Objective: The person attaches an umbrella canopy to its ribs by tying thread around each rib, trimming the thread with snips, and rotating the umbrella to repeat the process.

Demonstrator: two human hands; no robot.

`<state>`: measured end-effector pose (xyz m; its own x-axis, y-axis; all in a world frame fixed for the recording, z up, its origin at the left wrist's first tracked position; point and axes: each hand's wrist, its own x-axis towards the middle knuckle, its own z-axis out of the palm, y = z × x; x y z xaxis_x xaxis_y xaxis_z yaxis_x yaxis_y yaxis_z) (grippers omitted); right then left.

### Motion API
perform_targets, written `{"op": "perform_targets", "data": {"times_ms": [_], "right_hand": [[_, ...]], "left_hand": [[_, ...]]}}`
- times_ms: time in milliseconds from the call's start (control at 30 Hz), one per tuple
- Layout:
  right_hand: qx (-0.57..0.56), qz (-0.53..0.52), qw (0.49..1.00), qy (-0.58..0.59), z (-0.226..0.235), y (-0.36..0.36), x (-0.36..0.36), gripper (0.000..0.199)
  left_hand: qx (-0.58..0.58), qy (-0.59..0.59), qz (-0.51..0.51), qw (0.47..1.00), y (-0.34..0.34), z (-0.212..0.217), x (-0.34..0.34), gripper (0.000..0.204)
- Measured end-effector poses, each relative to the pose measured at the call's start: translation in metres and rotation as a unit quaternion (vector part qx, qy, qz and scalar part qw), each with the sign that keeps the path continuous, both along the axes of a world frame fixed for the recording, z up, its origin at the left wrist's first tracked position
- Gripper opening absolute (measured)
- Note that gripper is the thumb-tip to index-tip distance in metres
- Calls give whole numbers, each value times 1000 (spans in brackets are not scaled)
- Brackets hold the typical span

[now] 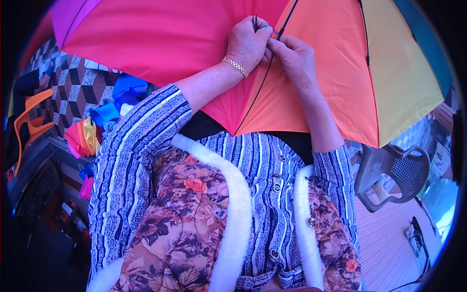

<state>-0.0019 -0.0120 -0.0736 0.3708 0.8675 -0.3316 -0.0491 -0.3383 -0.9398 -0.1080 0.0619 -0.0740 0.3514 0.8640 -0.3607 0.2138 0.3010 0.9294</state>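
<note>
Umbrella [335,63] fills the far side! Left hand [245,45], right hand [297,62] pinch at its rib [288,19]; on what, I can't tell.

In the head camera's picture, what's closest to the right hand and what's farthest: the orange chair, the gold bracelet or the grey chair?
From the right hand:
1. Gold bracelet: just to its left, around the other wrist.
2. Grey chair: lower right.
3. Orange chair: far left.
</note>
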Motion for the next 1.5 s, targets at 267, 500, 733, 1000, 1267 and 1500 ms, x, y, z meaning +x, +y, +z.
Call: {"op": "perform_targets", "data": {"times_ms": [267,500,733,1000,1267,1500], "right_hand": [[15,-30,997,67,-10,-8,3,17],[16,-40,996,77,-13,-10,3,14],[19,-39,996,75,-12,-10,3,15],[19,-23,998,52,-14,-10,3,18],[16,-25,998,63,-13,-10,3,18],[23,-25,997,68,-14,-10,2,16]], "left_hand": [[-86,-96,43,991,-7,8,-1,9],[-86,-89,36,992,-5,7,0,9],[-79,-109,45,990,-5,6,3,9],[-26,-102,31,994,-6,-5,4,8],[-16,-93,30,995,-5,-8,5,9],[11,-96,31,995,-7,-9,5,8]]}}
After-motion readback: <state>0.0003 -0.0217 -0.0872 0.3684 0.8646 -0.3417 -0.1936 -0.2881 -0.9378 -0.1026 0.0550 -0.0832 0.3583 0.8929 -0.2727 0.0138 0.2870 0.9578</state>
